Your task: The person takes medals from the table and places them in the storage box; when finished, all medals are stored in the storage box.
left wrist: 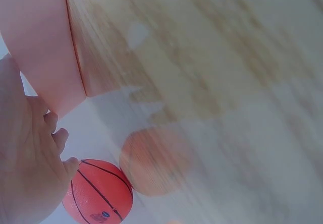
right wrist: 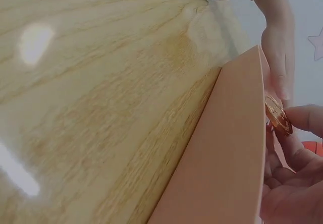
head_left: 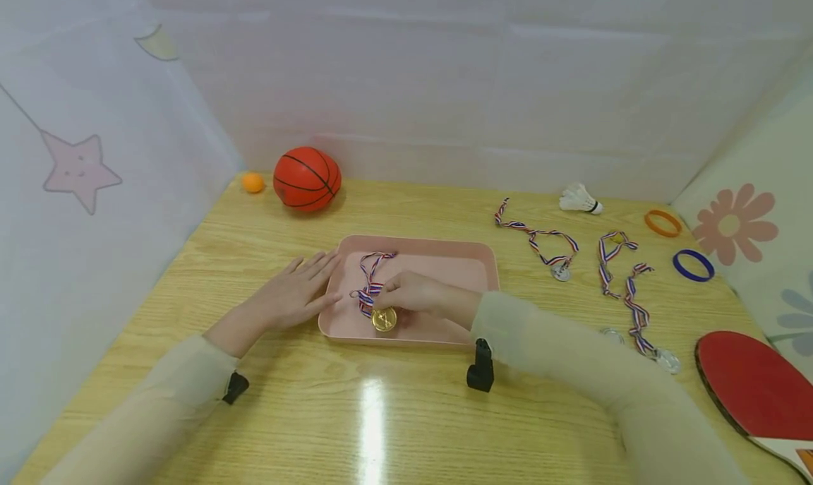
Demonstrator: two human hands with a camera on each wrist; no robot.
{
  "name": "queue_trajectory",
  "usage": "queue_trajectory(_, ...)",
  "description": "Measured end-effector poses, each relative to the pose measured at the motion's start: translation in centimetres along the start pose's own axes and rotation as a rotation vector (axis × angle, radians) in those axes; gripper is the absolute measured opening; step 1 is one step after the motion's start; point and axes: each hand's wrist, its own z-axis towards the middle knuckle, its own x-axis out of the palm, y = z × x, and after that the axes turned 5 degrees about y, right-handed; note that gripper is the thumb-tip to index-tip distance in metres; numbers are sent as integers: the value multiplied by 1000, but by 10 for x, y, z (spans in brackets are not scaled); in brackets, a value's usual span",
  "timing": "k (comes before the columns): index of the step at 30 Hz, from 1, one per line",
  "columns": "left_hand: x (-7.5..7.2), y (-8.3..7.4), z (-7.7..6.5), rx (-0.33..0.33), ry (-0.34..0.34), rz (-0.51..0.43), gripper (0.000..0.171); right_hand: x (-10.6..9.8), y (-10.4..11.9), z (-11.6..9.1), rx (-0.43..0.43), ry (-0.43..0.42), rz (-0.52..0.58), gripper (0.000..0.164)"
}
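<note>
A pink tray (head_left: 438, 336) lies in the middle of the wooden table. Inside its left half is a gold medal (head_left: 384, 320) with a striped red, white and blue ribbon (head_left: 367, 298) bunched behind it. My right hand (head_left: 413, 292) pinches the medal between thumb and fingers; the right wrist view shows the gold disc (right wrist: 278, 115) just past the tray's wall (right wrist: 222, 148). With fingers extended, my left hand (head_left: 288, 294) rests against the tray's left rim. In the left wrist view that hand (left wrist: 30, 143) lies along the pink wall (left wrist: 45, 37).
A red basketball (head_left: 308, 179) and an orange ball (head_left: 253, 183) sit at the back left. Rightward lie a silver medal (head_left: 561, 272), more ribboned medals (head_left: 637, 312), a shuttlecock (head_left: 579, 199), an orange ring (head_left: 663, 223), a blue ring (head_left: 694, 265) and a red paddle (head_left: 756, 379).
</note>
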Motion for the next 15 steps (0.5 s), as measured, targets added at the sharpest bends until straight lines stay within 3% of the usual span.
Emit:
queue_trajectory(4, 0, 0, 0, -8, 7, -4, 71, 2, -4, 0, 8, 44, 9, 16)
queue_trajectory(10, 0, 1, 1, -10, 15, -8, 72, 7, -5, 12, -80, -42, -105, 21)
queue_trajectory(15, 0, 1, 1, -10, 22, -16, 72, 18, -6, 21, -73, -57, -32, 20)
